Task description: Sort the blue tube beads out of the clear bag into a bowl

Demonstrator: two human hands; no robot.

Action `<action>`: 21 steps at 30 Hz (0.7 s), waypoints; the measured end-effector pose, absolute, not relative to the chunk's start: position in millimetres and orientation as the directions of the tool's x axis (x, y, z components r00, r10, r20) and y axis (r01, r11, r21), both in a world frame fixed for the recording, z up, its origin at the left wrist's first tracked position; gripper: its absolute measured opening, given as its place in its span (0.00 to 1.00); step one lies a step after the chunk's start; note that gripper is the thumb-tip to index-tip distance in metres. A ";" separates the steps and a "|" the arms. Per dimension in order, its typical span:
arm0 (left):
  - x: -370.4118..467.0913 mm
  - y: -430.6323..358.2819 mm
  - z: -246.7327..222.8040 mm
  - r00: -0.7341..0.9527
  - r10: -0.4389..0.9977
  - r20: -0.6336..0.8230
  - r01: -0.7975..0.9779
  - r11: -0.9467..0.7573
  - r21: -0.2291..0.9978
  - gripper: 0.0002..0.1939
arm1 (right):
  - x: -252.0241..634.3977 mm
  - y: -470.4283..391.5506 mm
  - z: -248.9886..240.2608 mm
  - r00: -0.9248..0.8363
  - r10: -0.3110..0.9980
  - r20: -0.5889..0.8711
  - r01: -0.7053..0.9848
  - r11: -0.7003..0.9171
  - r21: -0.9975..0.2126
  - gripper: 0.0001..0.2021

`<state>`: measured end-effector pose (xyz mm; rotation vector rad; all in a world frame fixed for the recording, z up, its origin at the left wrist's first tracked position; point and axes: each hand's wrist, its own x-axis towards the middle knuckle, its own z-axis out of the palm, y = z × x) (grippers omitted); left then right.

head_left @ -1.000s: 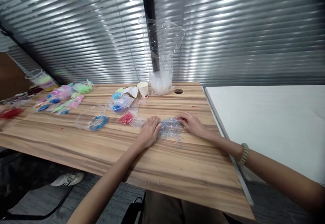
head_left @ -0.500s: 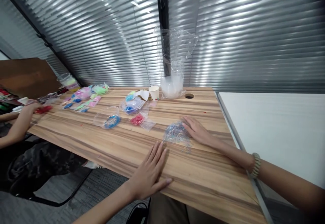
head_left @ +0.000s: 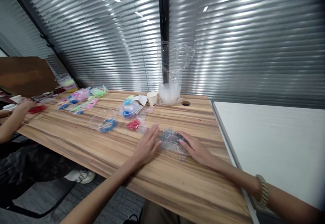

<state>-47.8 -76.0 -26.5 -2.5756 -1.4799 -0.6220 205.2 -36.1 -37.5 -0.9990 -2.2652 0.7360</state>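
A clear bag with small glassy tube-like pieces (head_left: pixel 172 140) lies flat on the wooden table (head_left: pixel 162 176). Some loose pieces rest just below it. My right hand (head_left: pixel 196 148), a beaded bracelet (head_left: pixel 262 190) on its wrist, touches the bag's right edge, thumb and fingers apart. At the bag's left edge is my left hand (head_left: pixel 147 146), slightly blurred, fingers stretched out and nothing held. Left of it lie a small bag of red pieces (head_left: pixel 133 124) and a clear round dish with blue pieces (head_left: pixel 108 125).
Behind stand a paper cup (head_left: pixel 152 98) and a white tub in a plastic bag (head_left: pixel 169 93). Colourful packets (head_left: pixel 82 95) and a clear container (head_left: pixel 66 82) are at the back left. Another person's hand (head_left: pixel 23 108) is at the far left. A white table (head_left: pixel 274 142) adjoins on the right.
My left hand has moved forward from the table's front edge to the bag's left side. My right hand reaches further over the bag's right edge. The view has shifted slightly.
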 end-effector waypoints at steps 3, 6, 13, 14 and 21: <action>-100.7 -90.3 -30.1 0.163 0.849 0.503 0.958 -0.257 0.124 0.31 | 218.9 -40.6 -39.4 -0.580 0.776 0.249 0.494 0.578 -0.650 0.25; -145.5 -102.9 -36.4 0.042 0.913 0.405 0.990 -0.092 0.107 0.37 | 224.2 -41.4 -43.3 -0.578 0.776 0.253 0.505 0.584 -0.635 0.25; -126.9 -125.2 -32.5 0.150 0.983 0.103 0.983 -0.160 0.093 0.33 | 220.8 -41.7 -48.4 -0.619 0.724 0.303 0.484 0.656 -0.579 0.25; -117.9 -126.5 -32.1 0.168 0.980 0.105 0.979 -0.179 0.102 0.33 | 221.2 -42.1 -48.8 -0.619 0.721 0.312 0.481 0.662 -0.575 0.25; -93.9 -107.1 -39.5 0.074 0.974 0.213 0.981 -0.109 0.158 0.36 | 221.8 -43.5 -46.3 -0.619 0.717 0.321 0.486 0.670 -0.561 0.25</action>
